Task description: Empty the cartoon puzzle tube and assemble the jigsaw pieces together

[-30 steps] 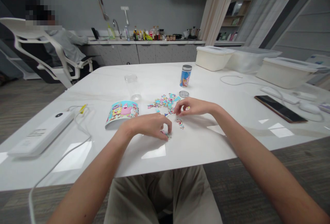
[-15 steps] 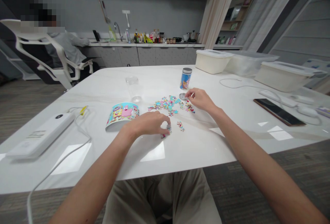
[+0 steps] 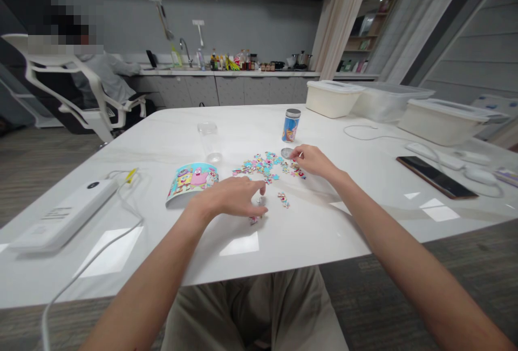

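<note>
My left hand [image 3: 238, 196] is over the near part of the table, thumb and fingers apart, with a few small puzzle pieces [image 3: 254, 220] under and beside it. A joined bit of puzzle [image 3: 284, 200] lies to its right. Behind is a loose pile of colourful pieces [image 3: 263, 164]. My right hand [image 3: 309, 159] rests at the pile's right edge, fingertips together by a round metal lid [image 3: 287, 153]; whether they pinch anything is too small to tell. A curved cartoon picture card [image 3: 194, 181] lies left of my left hand.
A clear jar [image 3: 209, 142] lies behind the card; a blue capped can [image 3: 290, 126] stands behind the lid. White power strip [image 3: 65, 213] with cable at left, phone [image 3: 436, 176] at right, lidded boxes [image 3: 334, 98] at back right. A person [image 3: 103, 76] sits at far left.
My left thumb and fingers have spread apart, and the pieces near them now lie on the table slightly closer to me. My right hand has barely moved.
</note>
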Available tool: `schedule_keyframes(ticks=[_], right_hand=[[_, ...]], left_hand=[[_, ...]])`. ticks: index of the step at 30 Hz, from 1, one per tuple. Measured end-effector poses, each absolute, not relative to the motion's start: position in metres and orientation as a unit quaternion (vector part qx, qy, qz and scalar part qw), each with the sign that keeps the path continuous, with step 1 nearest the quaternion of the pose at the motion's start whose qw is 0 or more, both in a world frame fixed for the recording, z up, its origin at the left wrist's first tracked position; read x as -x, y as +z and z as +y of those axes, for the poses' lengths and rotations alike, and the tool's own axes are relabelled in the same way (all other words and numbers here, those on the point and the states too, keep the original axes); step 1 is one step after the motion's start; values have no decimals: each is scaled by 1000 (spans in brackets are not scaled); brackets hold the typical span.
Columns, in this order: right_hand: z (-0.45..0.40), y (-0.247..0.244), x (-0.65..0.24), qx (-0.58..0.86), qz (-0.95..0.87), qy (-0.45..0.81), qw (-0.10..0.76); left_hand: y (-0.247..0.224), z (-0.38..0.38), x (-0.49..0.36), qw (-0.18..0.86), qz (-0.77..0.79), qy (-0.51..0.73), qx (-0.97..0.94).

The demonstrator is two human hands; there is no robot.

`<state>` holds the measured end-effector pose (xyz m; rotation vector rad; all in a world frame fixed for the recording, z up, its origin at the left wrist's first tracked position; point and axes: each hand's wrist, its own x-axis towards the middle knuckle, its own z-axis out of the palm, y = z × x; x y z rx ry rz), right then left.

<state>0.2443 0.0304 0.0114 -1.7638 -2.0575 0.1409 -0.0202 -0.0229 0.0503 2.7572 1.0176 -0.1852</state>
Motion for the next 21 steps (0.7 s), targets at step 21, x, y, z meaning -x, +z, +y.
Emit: schedule_keyframes(ticks=[21], right_hand=[[29, 5, -230, 611, -762, 81, 200]], left_hand=[[29, 112, -30, 68, 550, 12, -832]])
